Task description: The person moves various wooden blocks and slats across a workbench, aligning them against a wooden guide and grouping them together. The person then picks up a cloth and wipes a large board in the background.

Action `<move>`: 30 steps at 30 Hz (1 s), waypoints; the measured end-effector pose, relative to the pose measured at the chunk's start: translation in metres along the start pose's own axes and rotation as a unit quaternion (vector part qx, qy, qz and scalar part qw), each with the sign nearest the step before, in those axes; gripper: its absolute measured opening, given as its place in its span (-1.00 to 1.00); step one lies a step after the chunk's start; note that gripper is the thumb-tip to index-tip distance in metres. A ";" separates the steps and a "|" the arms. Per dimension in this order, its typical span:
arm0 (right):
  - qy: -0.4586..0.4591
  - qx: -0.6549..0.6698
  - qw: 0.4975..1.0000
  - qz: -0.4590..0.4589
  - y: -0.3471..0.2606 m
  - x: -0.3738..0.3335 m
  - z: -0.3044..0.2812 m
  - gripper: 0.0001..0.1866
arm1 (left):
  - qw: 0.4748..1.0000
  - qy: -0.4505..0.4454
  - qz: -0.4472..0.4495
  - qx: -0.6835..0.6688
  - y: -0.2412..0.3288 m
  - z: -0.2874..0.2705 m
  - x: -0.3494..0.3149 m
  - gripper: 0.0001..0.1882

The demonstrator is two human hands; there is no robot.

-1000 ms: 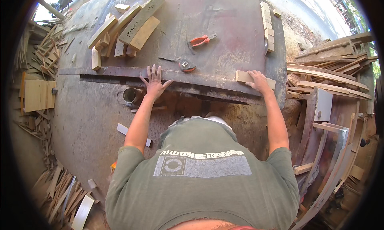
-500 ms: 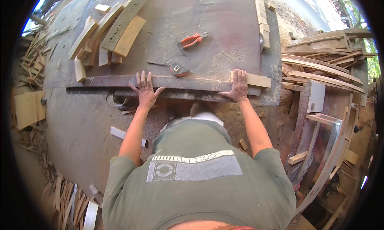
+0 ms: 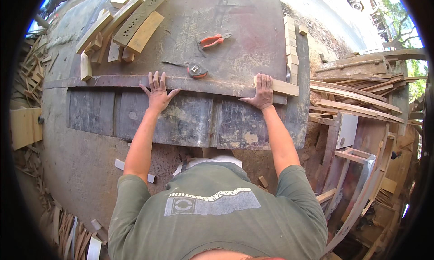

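Two bare hands reach forward over a broad, worn, grey-brown desk (image 3: 253,38) dusted with pale sawdust. Across it, left to right, runs a long, straight, dark brown bar (image 3: 122,82) whose material I cannot tell. The left hand (image 3: 158,98) lies palm down on this bar, left of its middle, its fingers (image 3: 156,80) spread wide and holding nothing visible. The right hand (image 3: 262,95) is near the bar's right end, its fingers close together over the left part of a pale, oblong wooden block (image 3: 285,87), thumb pointing out to the left; whether they grip the block or only press on it, I cannot tell. The block sticks out to the right of this hand.

Between the hands, just beyond the bar, sits a dark, rounded tape measure (image 3: 196,71) with orange-red trim. Farther off lies a pair of pliers (image 3: 212,41) with orange handles, jaws toward the right. At the desk's far left is a heap of pale and grey-brown wooden pieces (image 3: 144,31), some curved. A row of small, pale wooden blocks (image 3: 290,47) lines the right side. Long, thin, curved wooden strips (image 3: 361,107) are piled to the right of the desk.
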State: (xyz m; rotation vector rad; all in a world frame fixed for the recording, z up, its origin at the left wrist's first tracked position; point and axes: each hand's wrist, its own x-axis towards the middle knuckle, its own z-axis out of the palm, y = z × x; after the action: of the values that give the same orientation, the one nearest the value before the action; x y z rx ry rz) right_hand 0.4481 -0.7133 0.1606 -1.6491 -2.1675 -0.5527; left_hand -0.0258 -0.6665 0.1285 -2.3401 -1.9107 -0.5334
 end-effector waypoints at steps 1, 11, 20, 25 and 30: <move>-0.003 0.002 1.000 0.001 -0.002 -0.001 -0.001 0.52 | 1.000 -0.005 -0.001 0.004 -0.002 -0.001 -0.002 0.12; -0.036 -0.003 0.999 0.028 -0.001 -0.006 -0.019 0.50 | 0.993 -0.106 -0.037 0.040 0.014 -0.016 0.003 0.12; -0.079 0.056 0.995 0.014 -0.003 -0.008 -0.050 0.36 | 0.980 -0.163 -0.074 0.087 0.032 -0.099 0.006 0.21; -0.155 0.147 0.977 -0.016 -0.010 -0.067 -0.097 -0.12 | 0.976 -0.201 -0.068 0.059 0.033 -0.128 -0.083 0.22; -0.106 0.178 0.978 0.006 -0.036 -0.073 -0.228 -0.26 | 0.962 -0.259 -0.043 0.069 0.034 -0.201 -0.103 -0.14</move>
State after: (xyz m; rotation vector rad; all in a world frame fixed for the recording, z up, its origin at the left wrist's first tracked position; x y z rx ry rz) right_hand 0.4427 -0.8991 0.3160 -1.5772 -2.2377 0.0234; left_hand -0.0546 -0.8251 0.2907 -2.4822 -2.1663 0.2377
